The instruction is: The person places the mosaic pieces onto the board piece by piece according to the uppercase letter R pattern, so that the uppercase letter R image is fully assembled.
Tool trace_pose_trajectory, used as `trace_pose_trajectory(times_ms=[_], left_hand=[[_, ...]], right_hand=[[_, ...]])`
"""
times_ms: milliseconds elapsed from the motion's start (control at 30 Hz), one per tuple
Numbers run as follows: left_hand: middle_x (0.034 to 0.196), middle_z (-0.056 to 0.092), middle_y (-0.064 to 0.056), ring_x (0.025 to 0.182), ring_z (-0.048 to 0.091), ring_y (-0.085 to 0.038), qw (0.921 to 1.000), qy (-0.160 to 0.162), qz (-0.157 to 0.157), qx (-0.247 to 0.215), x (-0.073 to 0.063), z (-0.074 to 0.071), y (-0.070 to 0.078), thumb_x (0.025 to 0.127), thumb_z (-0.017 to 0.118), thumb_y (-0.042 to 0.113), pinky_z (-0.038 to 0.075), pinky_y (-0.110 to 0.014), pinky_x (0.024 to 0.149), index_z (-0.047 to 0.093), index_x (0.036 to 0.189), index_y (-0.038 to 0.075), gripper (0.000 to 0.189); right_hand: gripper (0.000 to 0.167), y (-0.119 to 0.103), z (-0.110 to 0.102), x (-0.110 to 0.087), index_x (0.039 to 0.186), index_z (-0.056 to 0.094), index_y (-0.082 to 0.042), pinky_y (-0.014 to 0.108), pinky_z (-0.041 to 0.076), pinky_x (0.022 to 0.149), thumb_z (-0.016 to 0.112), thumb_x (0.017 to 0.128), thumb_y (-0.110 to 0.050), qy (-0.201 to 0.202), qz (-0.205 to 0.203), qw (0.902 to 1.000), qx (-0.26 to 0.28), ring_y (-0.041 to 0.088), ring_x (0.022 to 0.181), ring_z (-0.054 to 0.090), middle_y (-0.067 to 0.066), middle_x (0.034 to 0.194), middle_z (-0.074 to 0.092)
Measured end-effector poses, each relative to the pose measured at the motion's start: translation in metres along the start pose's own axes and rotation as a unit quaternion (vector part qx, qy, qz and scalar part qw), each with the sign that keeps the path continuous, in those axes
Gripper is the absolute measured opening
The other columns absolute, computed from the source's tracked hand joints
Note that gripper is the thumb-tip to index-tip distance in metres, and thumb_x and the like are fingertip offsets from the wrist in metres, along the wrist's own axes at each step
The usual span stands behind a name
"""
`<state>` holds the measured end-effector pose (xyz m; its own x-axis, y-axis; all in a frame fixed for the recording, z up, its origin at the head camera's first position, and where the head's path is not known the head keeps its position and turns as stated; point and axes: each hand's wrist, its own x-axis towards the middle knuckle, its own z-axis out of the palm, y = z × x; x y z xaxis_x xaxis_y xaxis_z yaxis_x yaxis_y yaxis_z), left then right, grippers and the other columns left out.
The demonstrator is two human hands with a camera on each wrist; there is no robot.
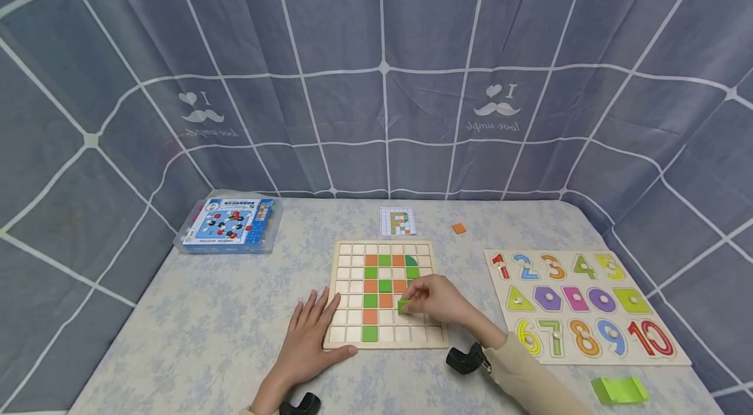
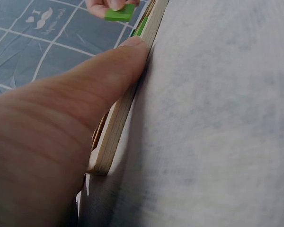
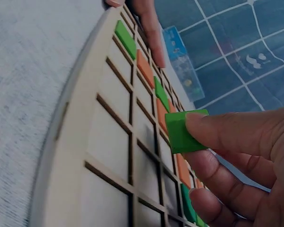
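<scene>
A wooden grid board [image 1: 348, 342] lies on the table, with green and orange square tiles set in some of its cells and one dark green rounded tile [image 1: 410, 261] near the top right. My right hand [image 1: 438, 299] pinches a green square tile [image 3: 182, 132] between thumb and fingers, held over the board's right half. My left hand [image 1: 307, 335] rests flat at the board's left front corner, fingers spread, thumb along the near edge. Behind the board lies a small pattern card [image 1: 398, 221] showing a P-like figure in green and orange.
A loose orange tile [image 1: 459, 228] lies right of the card. On the right is a wooden number and shape puzzle [image 1: 565, 310], with a bright green block [image 1: 620, 391] in front of it. A clear plastic case [image 1: 228, 224] with a molecule picture stands at the back left.
</scene>
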<state>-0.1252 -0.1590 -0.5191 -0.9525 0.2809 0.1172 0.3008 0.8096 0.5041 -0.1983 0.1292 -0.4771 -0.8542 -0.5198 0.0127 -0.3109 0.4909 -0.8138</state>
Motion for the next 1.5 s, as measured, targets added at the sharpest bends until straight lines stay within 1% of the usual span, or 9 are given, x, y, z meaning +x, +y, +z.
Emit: trace_pose_trajectory(times_ms=[100,333,500,700,933,1100,1200,1333,1500], left_hand=[[0.154,0.022,-0.011,0.142,0.009,-0.035,1.0,0.003,0.0,0.002,0.0,0.0,0.0,0.076,0.064,0.065,0.004,-0.053,0.111,0.032,0.15,0.011,0.097],[0.154,0.023,-0.011,0.141,0.01,-0.035,0.9999,0.009,0.004,0.004,0.0,0.0,0.0,0.075,0.065,0.065,0.005,-0.053,0.11,0.033,0.149,0.011,0.097],[0.154,0.024,-0.012,0.141,0.011,-0.035,0.9999,0.015,0.007,0.003,0.0,0.001,-0.001,0.075,0.065,0.065,0.005,-0.053,0.11,0.034,0.149,0.011,0.097],[0.152,0.027,-0.014,0.14,0.015,-0.039,0.9994,0.03,0.02,0.004,0.0,0.001,-0.001,0.075,0.067,0.064,0.008,-0.055,0.109,0.036,0.148,0.009,0.096],[0.154,0.024,-0.012,0.141,0.011,-0.035,0.9999,0.012,0.007,-0.002,0.0,0.001,-0.001,0.076,0.065,0.064,0.005,-0.053,0.11,0.033,0.149,0.011,0.096],[0.154,0.023,-0.012,0.141,0.011,-0.036,0.9998,0.014,0.009,-0.005,-0.001,0.0,0.0,0.076,0.067,0.063,0.005,-0.054,0.11,0.033,0.149,0.011,0.096],[0.154,0.023,-0.012,0.141,0.011,-0.036,0.9998,0.014,0.01,-0.005,0.0,0.0,0.0,0.076,0.067,0.062,0.005,-0.053,0.11,0.033,0.149,0.01,0.096],[0.154,0.023,-0.012,0.141,0.011,-0.036,0.9999,0.013,0.009,-0.007,0.0,0.0,0.0,0.076,0.067,0.062,0.004,-0.053,0.11,0.033,0.149,0.01,0.096],[0.154,0.023,-0.012,0.141,0.01,-0.036,0.9999,0.008,0.005,-0.007,0.0,0.001,0.0,0.076,0.066,0.063,0.004,-0.053,0.11,0.033,0.149,0.011,0.096]], right_hand=[[0.006,0.003,0.004,-0.001,0.081,0.073,-0.013,0.024,0.045,0.054,0.078,0.079,-0.013,-0.007,0.001,1.0,-0.005,0.008,0.061,0.054,-0.01,0.07,0.06],[0.006,0.005,0.01,-0.002,0.084,0.072,-0.016,0.026,0.047,0.056,0.077,0.081,-0.015,-0.012,-0.015,0.9997,-0.018,0.009,0.066,0.057,-0.011,0.073,0.061],[0.008,0.002,0.012,-0.003,0.082,0.07,-0.016,0.025,0.044,0.054,0.078,0.08,-0.016,-0.008,-0.008,0.9993,-0.036,0.009,0.059,0.052,-0.011,0.071,0.059],[0.008,-0.001,0.013,-0.004,0.08,0.071,-0.019,0.026,0.042,0.052,0.079,0.079,-0.017,0.01,-0.016,0.9972,-0.073,0.008,0.055,0.047,-0.012,0.069,0.056],[0.007,-0.001,0.014,-0.007,0.08,0.072,-0.021,0.026,0.041,0.052,0.08,0.078,-0.02,0.018,-0.006,0.9951,-0.097,0.007,0.057,0.045,-0.013,0.071,0.053],[0.006,-0.001,0.014,-0.007,0.082,0.075,-0.021,0.025,0.04,0.054,0.08,0.078,-0.02,0.025,-0.008,0.9932,-0.114,0.006,0.062,0.045,-0.014,0.073,0.055],[0.006,-0.001,0.015,-0.007,0.083,0.076,-0.02,0.024,0.04,0.055,0.08,0.078,-0.02,0.03,-0.015,0.9904,-0.134,0.004,0.064,0.046,-0.014,0.075,0.056],[0.006,-0.001,0.016,-0.008,0.084,0.077,-0.02,0.023,0.039,0.053,0.08,0.078,-0.02,0.038,-0.028,0.9869,-0.154,0.003,0.062,0.044,-0.016,0.074,0.056],[0.007,0.0,0.017,-0.01,0.084,0.078,-0.02,0.022,0.036,0.049,0.08,0.077,-0.02,0.048,-0.033,0.9865,-0.153,0.003,0.057,0.042,-0.016,0.072,0.054]])
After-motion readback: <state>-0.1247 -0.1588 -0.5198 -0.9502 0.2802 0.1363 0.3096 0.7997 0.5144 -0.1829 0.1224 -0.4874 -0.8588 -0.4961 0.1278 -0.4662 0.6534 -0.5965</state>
